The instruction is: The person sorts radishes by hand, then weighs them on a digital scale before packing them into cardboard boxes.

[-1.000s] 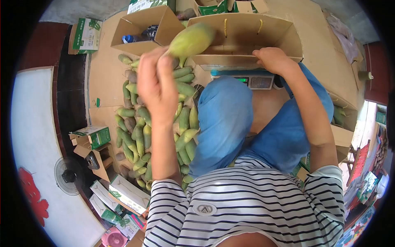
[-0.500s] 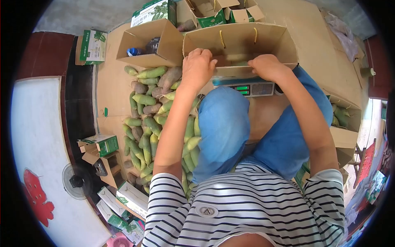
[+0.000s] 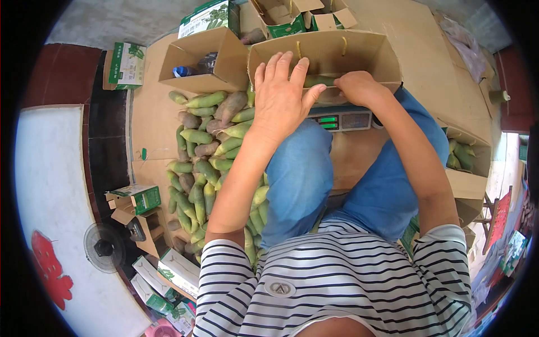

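A long open cardboard box (image 3: 370, 50) with yellow cord handles stands in front of me, over a scale (image 3: 342, 122) whose green display is lit. My left hand (image 3: 282, 92) is spread, fingers apart, above the box's near left edge and holds nothing. At the near right part of the box, my right hand (image 3: 357, 87) is closed, its fingertips at the end of a green radish (image 3: 321, 81) lying inside. The radish's left part is hidden behind my left hand. Many green radishes (image 3: 208, 100) lie in a pile left of my knee.
An open carton (image 3: 196, 83) with a blue-capped item stands left of the long box. More green-and-white boxes (image 3: 283, 29) are at the back. A carton of radishes (image 3: 469, 181) sits at the right. A fan (image 3: 104, 247) stands at the lower left.
My left hand has let go of the box's edge and opened out. A green radish now shows more clearly in the box. The box has shifted slightly left.
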Demonstrator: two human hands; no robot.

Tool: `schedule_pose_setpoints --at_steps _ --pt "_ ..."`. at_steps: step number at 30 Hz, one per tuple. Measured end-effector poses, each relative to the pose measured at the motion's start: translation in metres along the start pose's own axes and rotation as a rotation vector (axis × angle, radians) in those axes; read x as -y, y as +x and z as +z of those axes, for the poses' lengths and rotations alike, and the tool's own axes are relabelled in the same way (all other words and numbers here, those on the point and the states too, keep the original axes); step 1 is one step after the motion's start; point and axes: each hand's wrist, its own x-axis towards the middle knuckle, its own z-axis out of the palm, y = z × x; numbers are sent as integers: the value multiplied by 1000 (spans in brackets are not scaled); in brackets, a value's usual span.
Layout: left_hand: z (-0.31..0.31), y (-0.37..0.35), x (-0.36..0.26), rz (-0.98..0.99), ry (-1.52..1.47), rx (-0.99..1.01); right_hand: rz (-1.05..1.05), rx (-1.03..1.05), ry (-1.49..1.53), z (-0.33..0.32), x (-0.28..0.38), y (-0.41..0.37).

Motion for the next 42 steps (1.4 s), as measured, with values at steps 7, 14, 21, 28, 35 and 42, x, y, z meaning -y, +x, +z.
schedule_pose_setpoints --at_steps 7,14,21,28,35,42 --pt "-5 -4 8 28 126 33 0 0 7 -1 0 -1" --pt "-22 0 10 53 192 236 55 54 18 -6 1 -5" --pt "-1 33 16 -88 222 332 -100 -453 283 -86 35 -69" --pt "30 6 33 -86 343 620 -833 -752 325 -148 173 -133" --pt "41 9 24 -45 312 635 -1061 -622 262 -145 220 -128" --pt "35 14 21 -94 228 677 -989 -612 337 -141 209 -110"
